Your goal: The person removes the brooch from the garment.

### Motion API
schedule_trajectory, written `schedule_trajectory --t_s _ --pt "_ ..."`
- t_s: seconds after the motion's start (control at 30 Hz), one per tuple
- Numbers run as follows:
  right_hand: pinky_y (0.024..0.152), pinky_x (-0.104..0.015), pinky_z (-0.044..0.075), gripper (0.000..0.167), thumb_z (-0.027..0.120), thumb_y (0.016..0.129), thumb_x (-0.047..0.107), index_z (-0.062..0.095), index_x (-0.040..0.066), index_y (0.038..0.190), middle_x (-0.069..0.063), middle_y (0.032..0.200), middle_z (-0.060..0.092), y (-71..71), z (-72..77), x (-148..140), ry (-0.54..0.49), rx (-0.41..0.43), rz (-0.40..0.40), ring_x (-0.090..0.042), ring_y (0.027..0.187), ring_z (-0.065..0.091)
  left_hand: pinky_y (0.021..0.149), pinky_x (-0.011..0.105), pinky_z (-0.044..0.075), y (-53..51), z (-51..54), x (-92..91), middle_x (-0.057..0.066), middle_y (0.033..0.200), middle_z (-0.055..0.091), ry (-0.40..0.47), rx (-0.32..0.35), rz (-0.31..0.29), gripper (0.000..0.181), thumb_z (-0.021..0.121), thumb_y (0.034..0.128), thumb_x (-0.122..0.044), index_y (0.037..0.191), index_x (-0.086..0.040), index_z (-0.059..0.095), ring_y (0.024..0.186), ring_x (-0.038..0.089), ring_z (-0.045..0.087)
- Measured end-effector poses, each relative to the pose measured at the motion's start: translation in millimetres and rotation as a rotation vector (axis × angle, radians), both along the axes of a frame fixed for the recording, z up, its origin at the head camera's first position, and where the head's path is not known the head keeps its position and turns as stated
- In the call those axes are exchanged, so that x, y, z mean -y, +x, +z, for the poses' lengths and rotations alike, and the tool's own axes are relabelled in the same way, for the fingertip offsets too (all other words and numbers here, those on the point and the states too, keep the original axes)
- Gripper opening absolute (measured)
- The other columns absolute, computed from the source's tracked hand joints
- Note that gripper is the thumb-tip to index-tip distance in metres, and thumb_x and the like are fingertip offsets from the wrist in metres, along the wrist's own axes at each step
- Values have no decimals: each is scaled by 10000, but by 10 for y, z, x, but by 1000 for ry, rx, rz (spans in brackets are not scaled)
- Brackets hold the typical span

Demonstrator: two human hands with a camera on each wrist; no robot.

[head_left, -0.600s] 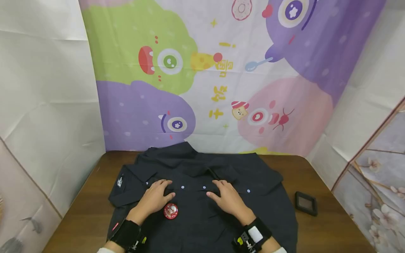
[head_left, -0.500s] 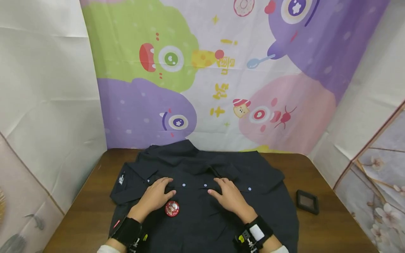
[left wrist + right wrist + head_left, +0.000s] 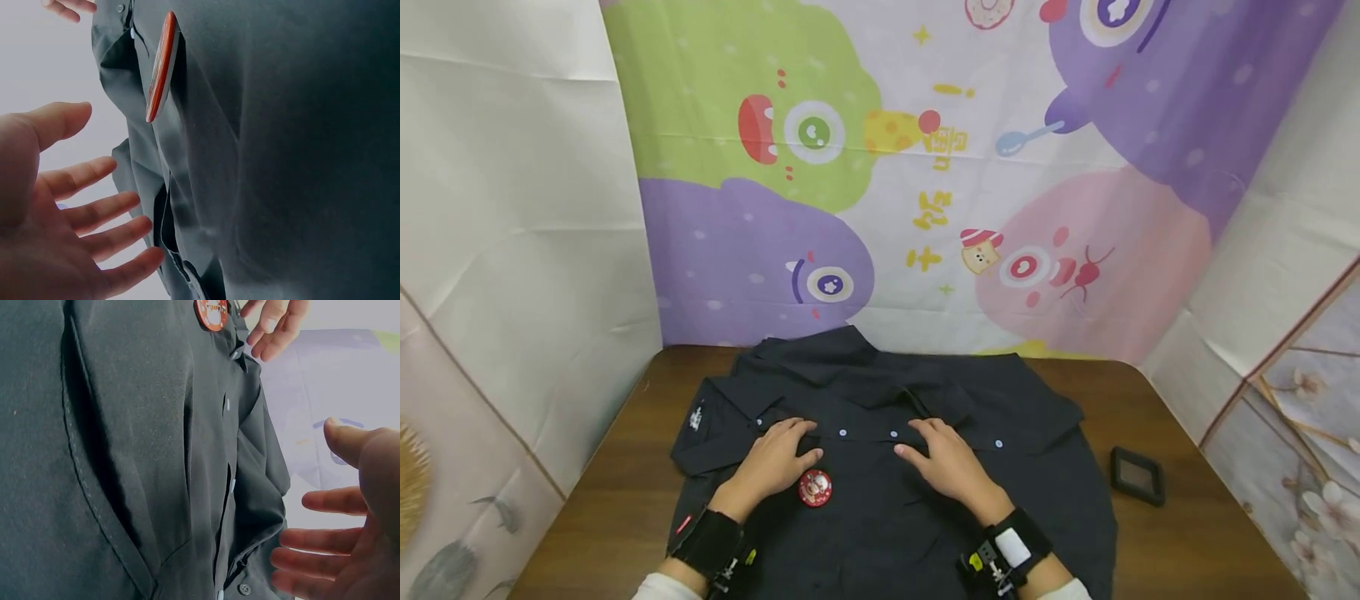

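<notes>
A dark button shirt (image 3: 865, 500) lies spread over the wooden table in the head view, its collar side at the back. My left hand (image 3: 772, 461), fingers spread and relaxed, is over the shirt just up and left of a round red badge (image 3: 815, 487). Over the row of pale buttons, my right hand (image 3: 951, 462) is likewise spread, holding nothing. The left wrist view shows the left hand (image 3: 75, 212) with nothing in its fingers and the badge (image 3: 162, 67) edge-on. In the right wrist view the right hand (image 3: 337, 531) has separated fingers beside the shirt (image 3: 144, 425).
A small black frame-like object (image 3: 1138, 476) lies on the table (image 3: 1195, 542) to the right of the shirt. Behind the table hangs a cartoon-printed cloth (image 3: 917, 317). Pale panels stand at both sides.
The head view has shifted slightly, so the scene sits a little further right and the shirt higher. Both hands keep their places relative to the shirt and badge.
</notes>
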State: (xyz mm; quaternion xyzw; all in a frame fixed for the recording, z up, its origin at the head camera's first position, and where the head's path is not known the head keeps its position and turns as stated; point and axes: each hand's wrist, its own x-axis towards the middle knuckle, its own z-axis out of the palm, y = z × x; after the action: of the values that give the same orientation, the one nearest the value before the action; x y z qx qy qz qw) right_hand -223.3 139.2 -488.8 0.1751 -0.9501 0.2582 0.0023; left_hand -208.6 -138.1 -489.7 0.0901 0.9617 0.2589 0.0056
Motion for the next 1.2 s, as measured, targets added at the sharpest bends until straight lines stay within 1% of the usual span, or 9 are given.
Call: schedule_trajectory --t_s 0.13,0.3,0.4,0.67,0.93,1.2 --pt "1018 -532 455 575 589 947 455 547 55 1357 -175 1337 563 -9 6 4 -4 -2 0 -360 1233 548 1050 600 386 1 13 7 204 1375 537 0 16 -3 450 660 923 -283 1306 -60 583 1302 402 479" --pt "1021 -534 452 570 591 946 452 552 51 1349 -173 1334 566 -2 -28 -1 -9 24 5 -357 1238 546 1046 581 401 18 -11 18 195 1355 557 0 49 -5 459 657 926 -286 1318 -64 573 1278 395 505" --pt "1019 -532 454 569 592 945 451 553 50 1347 -173 1330 569 3 -47 4 -5 21 10 -358 1237 547 1050 582 398 14 -19 23 191 1358 558 8 64 -3 468 654 928 -291 1329 -66 567 1282 392 504" --pt "1009 -528 460 562 613 936 436 563 41 1333 -170 1307 585 0 -35 35 -12 -17 21 -353 1221 558 1051 597 390 -28 -19 32 196 1380 543 25 82 1 494 647 930 -306 1351 -68 549 1298 404 489" --pt "1027 -536 446 562 611 937 435 557 49 1342 -167 1328 576 1 -43 73 -9 0 26 -354 1246 541 1059 598 383 -25 -36 29 208 1387 535 30 83 -1 492 653 925 -301 1345 -67 551 1309 407 477" --pt "1018 -529 456 550 608 939 440 562 66 1339 -156 1320 583 15 -40 102 -5 3 25 -339 1237 551 1077 623 352 -21 -21 44 246 1417 502 35 96 7 479 653 925 -287 1340 -69 555 1349 438 428"
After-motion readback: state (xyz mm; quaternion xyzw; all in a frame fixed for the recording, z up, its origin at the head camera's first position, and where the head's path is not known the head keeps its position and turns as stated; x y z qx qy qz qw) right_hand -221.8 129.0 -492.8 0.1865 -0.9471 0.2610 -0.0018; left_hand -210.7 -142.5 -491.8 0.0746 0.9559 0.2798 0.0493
